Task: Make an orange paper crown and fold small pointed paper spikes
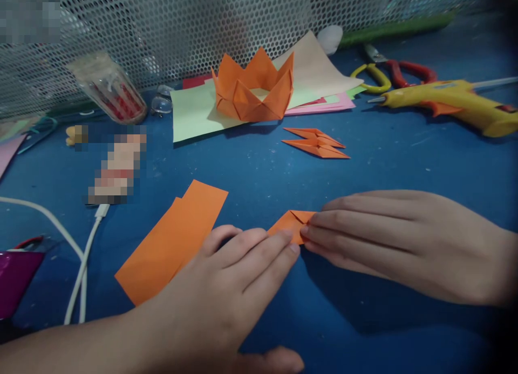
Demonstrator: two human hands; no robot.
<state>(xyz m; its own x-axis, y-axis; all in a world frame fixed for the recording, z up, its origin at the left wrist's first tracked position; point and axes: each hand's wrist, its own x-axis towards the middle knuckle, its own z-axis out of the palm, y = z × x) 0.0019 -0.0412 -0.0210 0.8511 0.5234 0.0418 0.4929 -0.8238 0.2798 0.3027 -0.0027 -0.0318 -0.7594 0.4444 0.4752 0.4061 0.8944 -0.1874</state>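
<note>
A small folded piece of orange paper (289, 223) lies on the blue tabletop between my hands. My left hand (238, 277) rests its outstretched fingertips on its lower left part, thumb apart below. From the other side, the long straight fingers of my right hand (384, 236) lie flat over its right end and cover it; the right thumb is hidden. Beside my left hand are flat orange paper strips (174, 239), overlapping and partly behind the hand. Farther back sit two pointed folded orange pieces (318, 143), and behind them a ring of joined orange folded pieces (254, 93) stands upright.
Coloured paper sheets (190, 115) lie under the ring. At right are a yellow glue gun (437, 96), yellow-handled scissors (370, 80) and a red-handled tool (408, 72). At left are a jar (111, 90), a white cable (83, 271) and a purple object (18, 282). Perforated mesh (194, 28) borders the back.
</note>
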